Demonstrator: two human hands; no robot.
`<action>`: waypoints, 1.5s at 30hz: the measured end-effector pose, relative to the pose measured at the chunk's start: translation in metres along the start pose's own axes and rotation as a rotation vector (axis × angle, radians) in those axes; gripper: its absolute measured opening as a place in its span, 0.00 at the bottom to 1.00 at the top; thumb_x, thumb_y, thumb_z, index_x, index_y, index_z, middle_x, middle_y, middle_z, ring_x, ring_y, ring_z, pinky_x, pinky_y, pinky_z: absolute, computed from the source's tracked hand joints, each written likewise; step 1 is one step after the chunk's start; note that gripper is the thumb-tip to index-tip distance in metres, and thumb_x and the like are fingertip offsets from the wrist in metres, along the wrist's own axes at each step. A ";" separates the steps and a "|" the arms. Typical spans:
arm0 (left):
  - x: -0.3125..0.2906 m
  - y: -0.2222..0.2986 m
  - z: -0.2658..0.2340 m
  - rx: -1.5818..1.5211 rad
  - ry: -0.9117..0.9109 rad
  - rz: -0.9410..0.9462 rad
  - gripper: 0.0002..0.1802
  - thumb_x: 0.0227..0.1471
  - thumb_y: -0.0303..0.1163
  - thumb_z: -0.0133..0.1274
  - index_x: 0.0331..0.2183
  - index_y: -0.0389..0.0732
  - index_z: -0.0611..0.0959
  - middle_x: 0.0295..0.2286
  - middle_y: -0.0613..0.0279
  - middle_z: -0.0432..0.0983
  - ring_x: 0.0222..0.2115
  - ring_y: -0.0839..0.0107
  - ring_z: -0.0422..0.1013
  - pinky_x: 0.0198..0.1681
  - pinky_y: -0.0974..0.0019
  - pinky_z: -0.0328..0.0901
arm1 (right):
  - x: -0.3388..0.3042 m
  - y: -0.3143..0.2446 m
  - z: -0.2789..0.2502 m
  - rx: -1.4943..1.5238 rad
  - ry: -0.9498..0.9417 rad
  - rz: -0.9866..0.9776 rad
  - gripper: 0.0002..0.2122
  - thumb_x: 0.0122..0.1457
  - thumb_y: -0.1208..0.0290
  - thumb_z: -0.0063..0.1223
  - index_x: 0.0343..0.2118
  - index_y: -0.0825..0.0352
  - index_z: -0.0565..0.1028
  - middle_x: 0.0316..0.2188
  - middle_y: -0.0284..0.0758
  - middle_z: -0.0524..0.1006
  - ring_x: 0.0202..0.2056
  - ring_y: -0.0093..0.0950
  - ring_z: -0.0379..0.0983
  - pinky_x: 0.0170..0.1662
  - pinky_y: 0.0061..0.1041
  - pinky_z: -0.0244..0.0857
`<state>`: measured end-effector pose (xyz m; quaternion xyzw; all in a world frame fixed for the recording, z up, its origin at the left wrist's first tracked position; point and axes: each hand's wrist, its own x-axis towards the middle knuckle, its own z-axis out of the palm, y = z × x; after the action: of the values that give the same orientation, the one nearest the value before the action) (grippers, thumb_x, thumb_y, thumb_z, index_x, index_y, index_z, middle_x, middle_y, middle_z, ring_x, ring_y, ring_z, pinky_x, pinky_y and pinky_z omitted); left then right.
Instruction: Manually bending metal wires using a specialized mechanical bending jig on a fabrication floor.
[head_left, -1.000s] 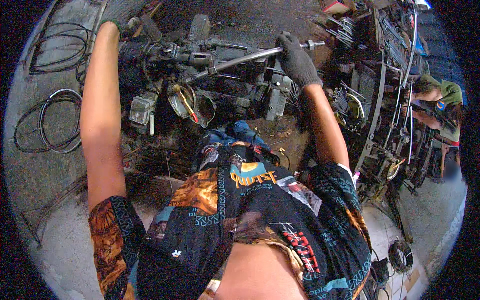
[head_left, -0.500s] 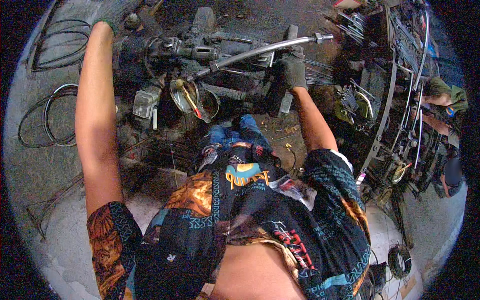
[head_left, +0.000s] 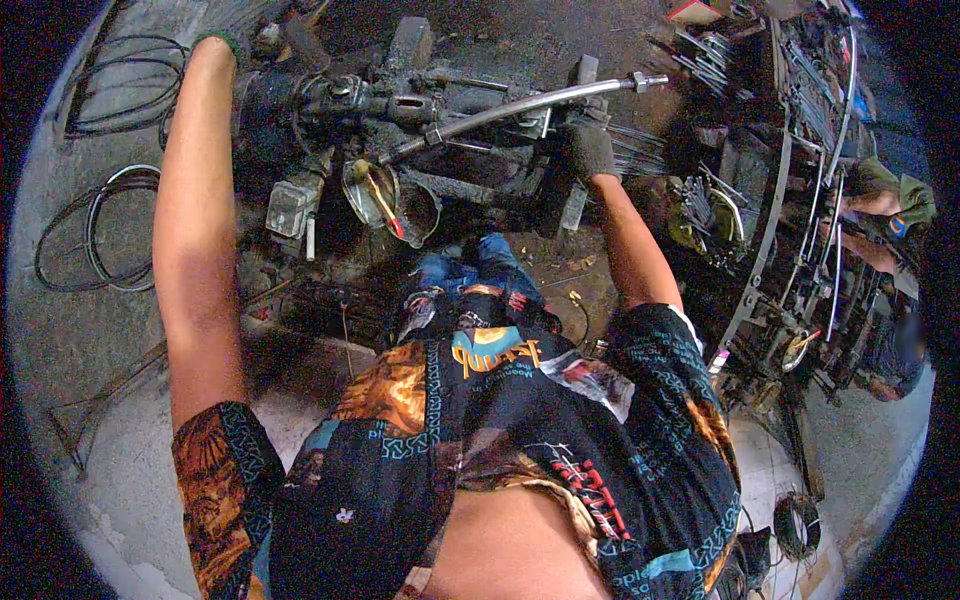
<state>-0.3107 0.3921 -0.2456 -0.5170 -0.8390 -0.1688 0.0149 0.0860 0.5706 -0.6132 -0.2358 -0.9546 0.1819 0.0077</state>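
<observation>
From this far off I'm looking down at the machine, which is spreading dark and greasy across the work area, and I'm judging that good handling here is depending on steady support and clear fingers. The bent bar is slanting over its near side, rising toward the right; I'm not seeing how its lower end is being held, so I'm treating it as something that may swing if I'm pressing carelessly. Thin rods are lying just right of the glove, so I'm wanting to be easing past them without snagging. The pan is sitting near, below the bar, and I'm planning any reach to be clearing its rim. My gloved right hand is working just under the bar; its fingers are blending into the dark metal, so I cannot be telling whether they're spreading or gripping. My left hand is reaching to the machine's far left, its fingers too blurred for judging. The box is standing left of the pan; a red-ended stick is leaning there, and the bar's nut is showing above it.
</observation>
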 end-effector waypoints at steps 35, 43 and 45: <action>-0.004 -0.047 0.014 0.311 -0.192 -0.288 0.18 0.46 0.38 0.56 0.35 0.33 0.83 0.32 0.36 0.80 0.33 0.47 0.79 0.37 0.47 0.69 | -0.043 -0.143 -0.159 0.031 -0.627 -0.071 0.28 0.60 0.41 0.53 0.48 0.63 0.79 0.35 0.51 0.82 0.38 0.51 0.80 0.43 0.48 0.74; -0.010 -0.042 0.016 0.162 -0.089 -0.142 0.18 0.46 0.38 0.56 0.36 0.33 0.83 0.32 0.36 0.80 0.33 0.46 0.79 0.37 0.46 0.69 | 0.075 -0.173 -0.108 0.376 -0.055 -0.415 0.26 0.65 0.50 0.52 0.59 0.64 0.72 0.60 0.51 0.71 0.60 0.48 0.69 0.63 0.43 0.63; -0.011 -0.041 0.015 0.164 -0.084 -0.150 0.18 0.46 0.38 0.56 0.36 0.33 0.83 0.32 0.36 0.80 0.33 0.46 0.79 0.38 0.46 0.69 | 0.103 -0.144 -0.109 0.249 0.004 -0.469 0.26 0.65 0.49 0.52 0.57 0.64 0.74 0.60 0.51 0.71 0.59 0.47 0.70 0.61 0.44 0.64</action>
<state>-0.3386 0.3701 -0.2724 -0.4565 -0.8862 -0.0787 0.0093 -0.0589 0.5362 -0.4681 -0.0059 -0.9534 0.2908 0.0806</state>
